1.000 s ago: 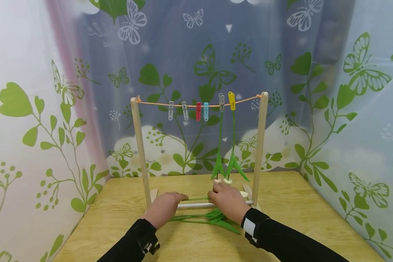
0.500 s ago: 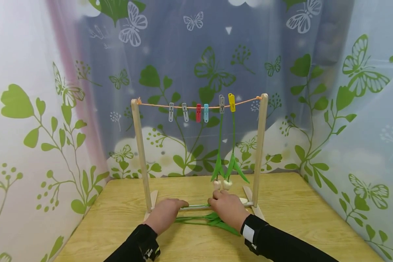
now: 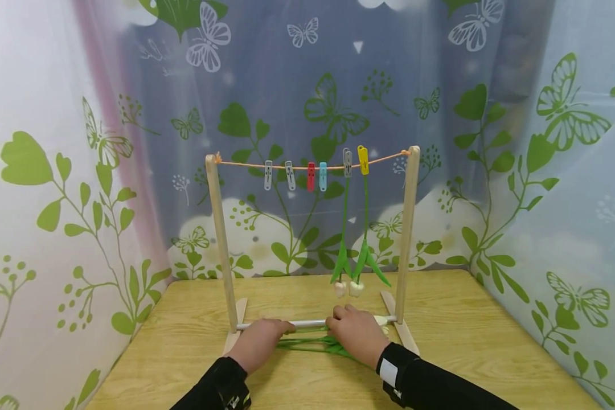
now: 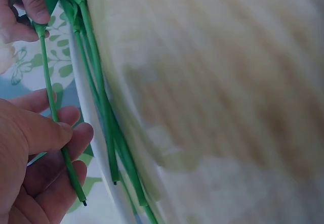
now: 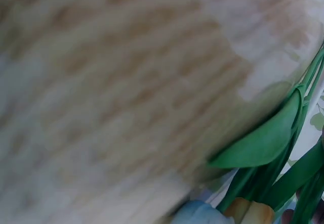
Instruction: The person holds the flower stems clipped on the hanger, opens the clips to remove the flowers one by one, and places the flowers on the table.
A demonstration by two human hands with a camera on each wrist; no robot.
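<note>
My left hand [image 3: 261, 343] pinches the lower stem of an artificial tulip between thumb and fingers; the bare green stem [image 4: 46, 72] shows in the left wrist view. Farther up, my right hand [image 3: 357, 335] grips the same tulip by its leaves, its pale flower head [image 3: 382, 321] poking out to the right. Close below both hands, several more tulips [image 3: 302, 343] lie on the table, partly hidden by the right hand. The right wrist view has a blue tulip head [image 5: 200, 213], an orange one [image 5: 248, 211] and a broad green leaf [image 5: 263, 140].
A wooden frame [image 3: 409, 239] stands over the table [image 3: 441, 319], with a white rod [image 3: 307, 323] low across it. Clothespins [image 3: 311, 176] sit along its orange string [image 3: 246, 164]. Two tulips [image 3: 345, 228] hang upside down from the grey and yellow pins.
Both hands have brought the tulip nearer to the person, from behind the white rod to its front, above the lying tulips. The hanging tulips and clothespins stay put.
</note>
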